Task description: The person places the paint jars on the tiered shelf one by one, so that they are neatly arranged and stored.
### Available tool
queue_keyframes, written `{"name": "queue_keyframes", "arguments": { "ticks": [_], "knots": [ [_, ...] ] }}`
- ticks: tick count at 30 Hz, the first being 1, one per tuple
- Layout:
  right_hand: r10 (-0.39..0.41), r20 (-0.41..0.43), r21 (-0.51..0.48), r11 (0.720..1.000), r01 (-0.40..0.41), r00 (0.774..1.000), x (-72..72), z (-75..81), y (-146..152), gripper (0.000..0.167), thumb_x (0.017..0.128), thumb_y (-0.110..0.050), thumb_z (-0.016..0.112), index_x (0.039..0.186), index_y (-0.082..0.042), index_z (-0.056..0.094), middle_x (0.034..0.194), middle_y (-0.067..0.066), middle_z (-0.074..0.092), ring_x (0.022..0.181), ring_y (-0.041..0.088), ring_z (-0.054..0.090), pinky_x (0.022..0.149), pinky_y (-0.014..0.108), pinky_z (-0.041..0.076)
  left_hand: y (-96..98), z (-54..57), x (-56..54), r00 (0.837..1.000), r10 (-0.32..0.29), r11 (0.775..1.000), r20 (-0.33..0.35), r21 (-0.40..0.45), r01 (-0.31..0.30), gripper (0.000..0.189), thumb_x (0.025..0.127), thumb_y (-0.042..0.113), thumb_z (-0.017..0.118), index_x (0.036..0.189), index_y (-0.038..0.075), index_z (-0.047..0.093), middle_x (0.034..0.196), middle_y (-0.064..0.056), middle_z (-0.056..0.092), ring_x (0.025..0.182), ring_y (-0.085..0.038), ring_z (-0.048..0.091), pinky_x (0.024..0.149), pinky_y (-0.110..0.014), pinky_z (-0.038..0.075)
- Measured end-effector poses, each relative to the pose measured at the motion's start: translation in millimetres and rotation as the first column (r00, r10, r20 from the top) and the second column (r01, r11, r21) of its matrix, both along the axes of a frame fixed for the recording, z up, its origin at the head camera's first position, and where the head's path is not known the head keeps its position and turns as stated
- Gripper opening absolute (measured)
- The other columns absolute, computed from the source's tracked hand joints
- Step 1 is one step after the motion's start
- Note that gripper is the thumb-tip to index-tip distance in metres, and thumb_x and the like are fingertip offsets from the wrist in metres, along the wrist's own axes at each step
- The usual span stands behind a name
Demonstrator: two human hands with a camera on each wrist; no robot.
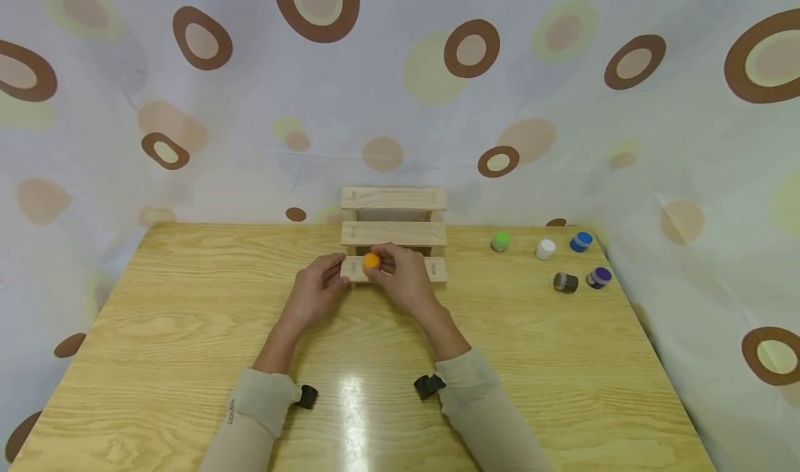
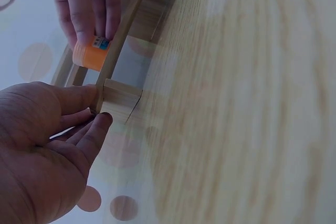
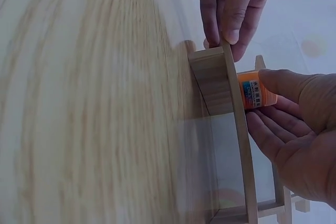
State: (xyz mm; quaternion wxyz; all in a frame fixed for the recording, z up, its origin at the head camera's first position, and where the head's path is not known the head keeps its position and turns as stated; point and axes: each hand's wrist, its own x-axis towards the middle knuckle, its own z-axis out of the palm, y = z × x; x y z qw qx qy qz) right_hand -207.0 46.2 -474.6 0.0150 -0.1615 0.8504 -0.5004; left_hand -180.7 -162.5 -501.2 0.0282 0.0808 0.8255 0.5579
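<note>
Leftmost over the tabletop, the left hand grips the left end of the lowest board of a three-step wooden rack, thumb on one side of that end and fingers on the other. The rack stands around the middle of the tabletop's far edge, its boards running lengthwise along that edge.

Just right of the left hand, the orange jar is on the left part of the lowest board. It is upright, its axis square to the board, and in the right wrist view its base appears to meet the wood; whether its full weight rests there I cannot tell.

The relation that counts: the jar lies between the two hands, directly left of the right hand, which is the nearer one and grasps it, thumb on the near side and fingers on the far side. The left hand is close by but touches only the rack.

Well to the right, toward the tabletop's far right corner, are a green jar, a white jar, a dark jar that looks tipped on its side, a blue jar and a purple jar.
</note>
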Motion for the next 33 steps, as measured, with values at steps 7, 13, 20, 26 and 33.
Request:
{"name": "queue_keyframes", "arguments": {
  "ticks": [7, 13, 20, 26, 33],
  "knots": [
    [-0.043, 0.034, -0.028, 0.999, 0.044, 0.998, 6.9, 6.9, 19, 0.044, 0.095, -0.013, 0.082, 0.135, 0.000, 0.068, 0.132, 0.015, 0.071, 0.125, 0.028, 0.068, 0.102, 0.033, 0.061, 6.4, -1.0, -1.7, 1.000, -0.013, 1.000, 0.002, -0.008, 0.013, 0.054, 0.104, 0.001, 0.066, 0.153, -0.010, 0.046, 0.155, -0.027, 0.048, 0.142, -0.039, 0.053, 0.111, -0.033, 0.052],
    [-0.085, 0.049, -0.032, 0.996, 0.087, 0.995, 12.3, 12.3, 41, 0.043, 0.097, -0.009, 0.079, 0.137, 0.001, 0.067, 0.133, 0.017, 0.070, 0.126, 0.030, 0.067, 0.104, 0.035, 0.060, 10.1, -1.7, -2.6, 1.000, -0.018, 1.000, 0.008, -0.023, 0.018, 0.055, 0.104, 0.002, 0.066, 0.154, -0.009, 0.046, 0.156, -0.027, 0.048, 0.143, -0.040, 0.051, 0.112, -0.035, 0.052],
    [-0.085, 0.021, -0.062, 0.994, 0.086, 0.996, 13.3, 17.3, 64, 0.042, 0.096, -0.008, 0.080, 0.134, 0.004, 0.068, 0.131, 0.021, 0.070, 0.125, 0.031, 0.068, 0.103, 0.035, 0.061, 1.3, -4.3, 1.4, 1.000, -0.007, 0.999, 0.000, -0.045, 0.007, 0.055, 0.105, 0.005, 0.066, 0.155, -0.007, 0.045, 0.158, -0.025, 0.047, 0.145, -0.040, 0.050, 0.113, -0.037, 0.052],
    [-0.124, 0.034, -0.112, 0.986, 0.127, 0.992, 14.1, 21.8, 93, 0.044, 0.094, -0.009, 0.083, 0.134, 0.003, 0.068, 0.131, 0.021, 0.070, 0.125, 0.032, 0.068, 0.103, 0.035, 0.061, -2.8, -3.0, 2.1, 1.000, -0.010, 0.999, 0.005, -0.045, 0.010, 0.056, 0.106, 0.006, 0.065, 0.156, -0.006, 0.044, 0.159, -0.025, 0.046, 0.145, -0.040, 0.049, 0.112, -0.034, 0.052],
    [-0.176, 0.008, -0.104, 0.979, 0.176, 0.984, 14.8, 19.5, 135, 0.044, 0.094, -0.010, 0.082, 0.135, 0.000, 0.068, 0.134, 0.022, 0.068, 0.127, 0.036, 0.066, 0.105, 0.035, 0.059, 0.3, -2.2, 3.4, 1.000, -0.016, 0.998, 0.013, -0.055, 0.016, 0.055, 0.106, 0.004, 0.064, 0.156, -0.007, 0.044, 0.159, -0.026, 0.045, 0.145, -0.043, 0.048, 0.114, -0.040, 0.050]
  ]
}}
